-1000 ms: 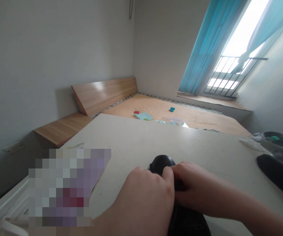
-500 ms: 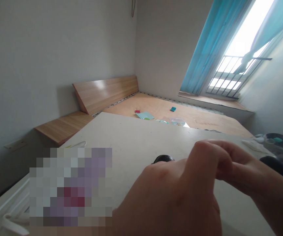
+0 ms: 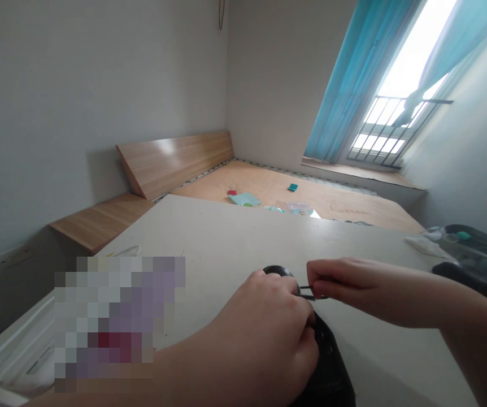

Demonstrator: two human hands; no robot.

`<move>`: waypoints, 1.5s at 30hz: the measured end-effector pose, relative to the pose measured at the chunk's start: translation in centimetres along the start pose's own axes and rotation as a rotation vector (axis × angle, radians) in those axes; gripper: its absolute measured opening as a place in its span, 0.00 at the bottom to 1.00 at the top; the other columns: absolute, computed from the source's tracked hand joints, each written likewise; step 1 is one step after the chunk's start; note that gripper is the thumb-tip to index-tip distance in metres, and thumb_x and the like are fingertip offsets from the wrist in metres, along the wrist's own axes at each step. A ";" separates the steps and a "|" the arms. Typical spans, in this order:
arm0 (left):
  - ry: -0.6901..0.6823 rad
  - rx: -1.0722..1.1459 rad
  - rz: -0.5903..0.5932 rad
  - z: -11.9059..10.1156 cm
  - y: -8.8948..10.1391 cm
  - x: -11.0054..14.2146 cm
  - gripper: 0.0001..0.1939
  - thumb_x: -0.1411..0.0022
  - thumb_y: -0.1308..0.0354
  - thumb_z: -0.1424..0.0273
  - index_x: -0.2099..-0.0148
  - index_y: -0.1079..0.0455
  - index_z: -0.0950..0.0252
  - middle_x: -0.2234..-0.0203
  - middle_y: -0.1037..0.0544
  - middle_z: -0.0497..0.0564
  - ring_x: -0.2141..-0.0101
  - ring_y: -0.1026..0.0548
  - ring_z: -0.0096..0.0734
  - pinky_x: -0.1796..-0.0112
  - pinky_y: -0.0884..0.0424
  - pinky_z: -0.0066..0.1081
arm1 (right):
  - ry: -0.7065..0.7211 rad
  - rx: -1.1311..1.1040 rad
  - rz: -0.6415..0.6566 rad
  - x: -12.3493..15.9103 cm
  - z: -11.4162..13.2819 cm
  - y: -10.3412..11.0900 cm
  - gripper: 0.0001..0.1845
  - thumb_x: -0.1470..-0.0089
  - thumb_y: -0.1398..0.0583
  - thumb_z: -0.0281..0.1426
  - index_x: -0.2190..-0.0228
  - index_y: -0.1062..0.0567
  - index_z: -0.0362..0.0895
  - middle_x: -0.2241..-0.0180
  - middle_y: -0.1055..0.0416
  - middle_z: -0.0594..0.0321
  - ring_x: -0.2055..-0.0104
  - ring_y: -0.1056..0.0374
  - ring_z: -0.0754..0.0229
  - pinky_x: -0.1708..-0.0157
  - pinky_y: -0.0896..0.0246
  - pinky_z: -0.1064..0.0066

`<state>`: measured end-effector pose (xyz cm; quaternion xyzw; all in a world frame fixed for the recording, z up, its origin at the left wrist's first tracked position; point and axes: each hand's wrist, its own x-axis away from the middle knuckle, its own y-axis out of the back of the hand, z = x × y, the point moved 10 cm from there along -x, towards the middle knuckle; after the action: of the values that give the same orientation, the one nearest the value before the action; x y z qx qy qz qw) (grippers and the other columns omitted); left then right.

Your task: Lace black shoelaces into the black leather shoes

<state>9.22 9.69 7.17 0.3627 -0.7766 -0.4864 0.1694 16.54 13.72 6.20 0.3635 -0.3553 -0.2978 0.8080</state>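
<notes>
The left hand (image 3: 264,322) was closed firmly around the black object (image 3: 330,373), which sat on the pale table (image 3: 226,243), its rounded end showing past the knuckles. The right hand (image 3: 353,288) held a thin dark cord (image 3: 309,295) in a narrow pinch close to that end. The firm hold and short pinch looked well controlled. Farther right lay a clear bag (image 3: 472,243).

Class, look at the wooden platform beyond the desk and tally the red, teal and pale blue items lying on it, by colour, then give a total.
Red piece: 1
Teal piece: 1
Pale blue sheet: 1
Total: 3
</notes>
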 end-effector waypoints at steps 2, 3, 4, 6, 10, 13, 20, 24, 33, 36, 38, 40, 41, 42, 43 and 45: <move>0.016 0.026 0.021 0.1 -0.7 -0.2 0.11 0.38 0.48 0.70 0.64 0.24 0.62 0.65 0.23 0.51 0.62 0.26 0.40 0.58 0.33 0.41 | -0.033 0.146 0.042 0.4 -0.3 -0.3 0.15 0.37 0.50 0.38 0.71 0.31 0.46 0.71 0.32 0.65 0.68 0.37 0.59 0.69 0.46 0.69; 0.026 0.041 0.023 0.1 -0.9 -0.3 0.12 0.38 0.49 0.70 0.63 0.23 0.62 0.66 0.23 0.51 0.63 0.26 0.40 0.58 0.33 0.41 | -0.041 0.191 0.063 0.6 -0.4 -0.4 0.14 0.38 0.49 0.37 0.71 0.30 0.46 0.71 0.30 0.64 0.68 0.36 0.59 0.68 0.45 0.68; 0.036 0.058 0.020 0.2 -1.0 -0.3 0.12 0.38 0.49 0.69 0.63 0.23 0.62 0.66 0.22 0.51 0.63 0.26 0.40 0.59 0.32 0.41 | -0.042 0.214 0.087 0.8 -0.4 -0.6 0.13 0.39 0.49 0.36 0.70 0.28 0.46 0.69 0.29 0.63 0.67 0.34 0.58 0.68 0.45 0.68; 0.051 0.089 0.001 0.4 -1.0 -0.5 0.12 0.38 0.49 0.69 0.62 0.23 0.61 0.66 0.22 0.51 0.63 0.25 0.40 0.59 0.32 0.41 | -0.034 0.221 0.130 1.1 -0.5 -1.0 0.12 0.40 0.48 0.34 0.68 0.25 0.45 0.68 0.27 0.61 0.66 0.32 0.57 0.68 0.43 0.69; 0.063 0.102 -0.020 0.6 -0.8 -0.5 0.12 0.39 0.48 0.68 0.62 0.22 0.61 0.67 0.22 0.52 0.64 0.25 0.40 0.60 0.32 0.41 | -0.065 0.246 0.149 1.3 -0.6 -1.2 0.11 0.44 0.46 0.31 0.71 0.24 0.44 0.74 0.28 0.63 0.72 0.33 0.60 0.73 0.45 0.72; 0.069 0.105 -0.015 0.6 -0.8 -0.5 0.12 0.39 0.48 0.68 0.62 0.23 0.62 0.67 0.22 0.51 0.64 0.25 0.40 0.60 0.32 0.41 | -0.083 0.237 0.156 1.1 -0.4 -1.4 0.10 0.46 0.45 0.29 0.74 0.25 0.44 0.77 0.29 0.64 0.74 0.34 0.62 0.75 0.46 0.73; 0.076 0.097 0.001 0.6 -1.0 -0.5 0.12 0.39 0.48 0.68 0.62 0.23 0.62 0.67 0.22 0.52 0.63 0.25 0.40 0.59 0.32 0.40 | -0.088 0.152 0.244 0.8 -0.6 -2.9 0.10 0.48 0.46 0.28 0.76 0.27 0.43 0.79 0.29 0.66 0.77 0.33 0.64 0.76 0.46 0.74; 0.070 0.096 -0.003 0.5 -0.8 -0.5 0.12 0.39 0.48 0.68 0.62 0.22 0.62 0.67 0.21 0.52 0.64 0.25 0.40 0.60 0.32 0.39 | -0.029 0.156 0.222 0.7 0.2 -2.8 0.10 0.49 0.46 0.26 0.78 0.28 0.42 0.80 0.29 0.66 0.78 0.35 0.64 0.77 0.47 0.75; 0.057 0.097 -0.027 0.8 -0.7 -0.6 0.11 0.40 0.48 0.68 0.65 0.23 0.61 0.69 0.21 0.51 0.66 0.24 0.39 0.63 0.32 0.37 | -0.061 0.148 0.221 0.7 0.1 -2.3 0.10 0.48 0.46 0.27 0.76 0.26 0.43 0.78 0.29 0.65 0.76 0.33 0.63 0.76 0.46 0.74; 0.056 0.099 -0.020 0.7 -0.7 -0.6 0.11 0.41 0.47 0.68 0.65 0.23 0.61 0.69 0.21 0.50 0.66 0.25 0.39 0.63 0.32 0.37 | -0.045 0.182 0.200 0.7 0.4 -2.2 0.09 0.49 0.45 0.27 0.75 0.25 0.43 0.76 0.28 0.64 0.75 0.34 0.63 0.75 0.46 0.74; 0.060 0.103 -0.018 0.7 -0.8 -0.6 0.10 0.42 0.46 0.68 0.64 0.23 0.61 0.69 0.21 0.50 0.66 0.25 0.39 0.63 0.32 0.37 | -0.038 0.194 0.195 0.8 0.5 -2.2 0.09 0.49 0.46 0.26 0.76 0.26 0.43 0.77 0.29 0.65 0.76 0.35 0.63 0.76 0.47 0.74; 0.064 0.105 -0.018 0.7 -0.9 -0.5 0.10 0.43 0.46 0.68 0.64 0.23 0.61 0.69 0.21 0.51 0.66 0.25 0.39 0.62 0.32 0.37 | -0.039 0.183 0.201 0.8 0.4 -2.3 0.09 0.50 0.46 0.25 0.76 0.27 0.43 0.77 0.30 0.66 0.76 0.34 0.63 0.76 0.46 0.74; 0.064 0.105 -0.020 0.7 -0.9 -0.4 0.10 0.43 0.45 0.68 0.64 0.23 0.61 0.69 0.21 0.51 0.66 0.25 0.39 0.62 0.32 0.37 | -0.042 0.169 0.211 0.8 0.4 -2.5 0.09 0.49 0.47 0.25 0.75 0.27 0.43 0.77 0.29 0.65 0.75 0.33 0.63 0.76 0.45 0.74; 0.065 0.106 -0.023 0.7 -0.9 -0.4 0.10 0.43 0.45 0.68 0.64 0.23 0.61 0.69 0.21 0.51 0.66 0.25 0.39 0.62 0.32 0.37 | -0.049 0.156 0.220 0.8 0.3 -2.5 0.09 0.49 0.47 0.25 0.75 0.27 0.42 0.76 0.29 0.65 0.75 0.32 0.63 0.75 0.44 0.74; 0.064 0.109 -0.026 0.8 -0.9 -0.4 0.10 0.43 0.45 0.68 0.64 0.23 0.61 0.69 0.21 0.50 0.66 0.25 0.39 0.62 0.32 0.38 | -0.054 0.148 0.229 0.9 0.3 -2.6 0.09 0.49 0.47 0.26 0.74 0.27 0.42 0.76 0.28 0.65 0.75 0.31 0.62 0.75 0.44 0.74; 0.063 0.113 -0.030 0.8 -0.9 -0.4 0.10 0.43 0.46 0.68 0.64 0.23 0.61 0.69 0.21 0.51 0.66 0.25 0.39 0.62 0.32 0.38 | -0.062 0.158 0.224 0.9 0.3 -2.5 0.09 0.48 0.47 0.26 0.74 0.27 0.42 0.75 0.27 0.63 0.74 0.29 0.61 0.75 0.43 0.73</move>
<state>9.32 10.22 6.05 0.3983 -0.7917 -0.4326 0.1656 16.25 11.51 4.70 0.3746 -0.4407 -0.1877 0.7939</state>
